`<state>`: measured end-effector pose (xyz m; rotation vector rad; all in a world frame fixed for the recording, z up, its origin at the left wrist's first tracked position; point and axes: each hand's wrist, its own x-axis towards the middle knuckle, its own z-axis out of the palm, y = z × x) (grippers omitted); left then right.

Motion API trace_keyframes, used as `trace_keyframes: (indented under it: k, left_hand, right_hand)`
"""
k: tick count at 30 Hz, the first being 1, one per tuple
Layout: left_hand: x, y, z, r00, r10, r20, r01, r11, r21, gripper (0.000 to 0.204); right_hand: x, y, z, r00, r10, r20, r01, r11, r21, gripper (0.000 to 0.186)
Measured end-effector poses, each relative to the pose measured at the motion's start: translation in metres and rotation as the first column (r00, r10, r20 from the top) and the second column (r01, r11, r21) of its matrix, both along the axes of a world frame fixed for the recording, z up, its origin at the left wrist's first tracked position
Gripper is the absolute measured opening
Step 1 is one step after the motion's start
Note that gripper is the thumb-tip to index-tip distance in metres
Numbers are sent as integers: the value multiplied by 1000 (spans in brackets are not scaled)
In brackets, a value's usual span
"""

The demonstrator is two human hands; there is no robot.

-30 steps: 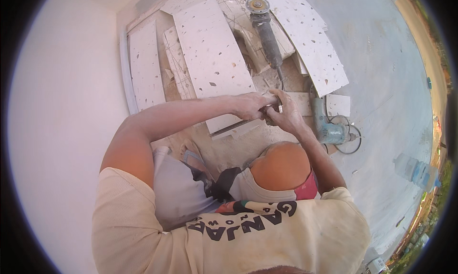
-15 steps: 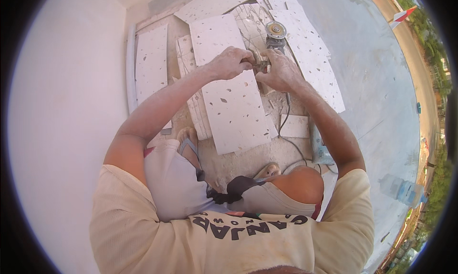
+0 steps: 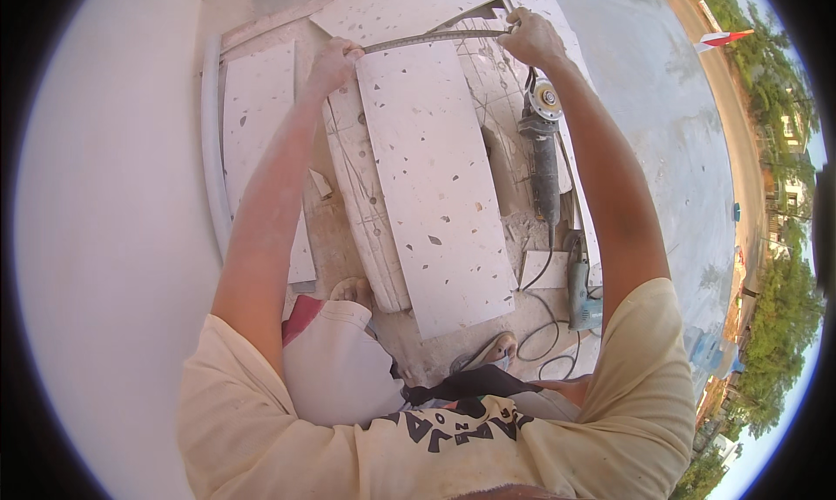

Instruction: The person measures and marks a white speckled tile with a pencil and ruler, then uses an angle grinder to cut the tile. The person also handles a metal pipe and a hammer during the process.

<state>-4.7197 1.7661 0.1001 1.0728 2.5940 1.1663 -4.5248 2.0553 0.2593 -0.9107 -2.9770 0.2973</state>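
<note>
A long white speckled tile (image 3: 435,178) lies lengthwise in front of me on a stack of other slabs. Across its far end stretches a thin metal measuring tape (image 3: 435,37). My left hand (image 3: 333,63) pinches the tape's left end at the tile's far left corner. My right hand (image 3: 529,37) holds the tape's right end at the far right corner. Both arms are stretched forward. An angle grinder (image 3: 542,152) lies just right of the tile, below my right hand.
More white speckled tiles lie at the left (image 3: 252,126) and at the back (image 3: 409,0). A second power tool (image 3: 582,282) with a black cable (image 3: 544,335) lies at the lower right. A pale wall (image 3: 113,195) stands on the left, concrete floor (image 3: 644,108) on the right.
My hands have let go of the grinder, which now lies beside the tile. Both hands moved apart to the tile's far corners and stretch a tape between them.
</note>
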Motion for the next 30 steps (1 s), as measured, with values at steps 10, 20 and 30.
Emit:
trace_keyframes:
  k: [10,20,30]
  left_hand:
    - [-16,19,-1,956,80,283,-80,997,-12,25]
    - [-17,26,-14,975,42,216,-51,998,33,28]
    - [-4,34,-9,970,115,216,-110,993,-33,30]
  right_hand:
    - [-59,58,-79,993,-93,67,100,989,-106,58]
    - [-71,62,-112,996,-55,74,60,996,-65,58]
    - [-66,53,-119,994,-103,40,105,993,-61,62]
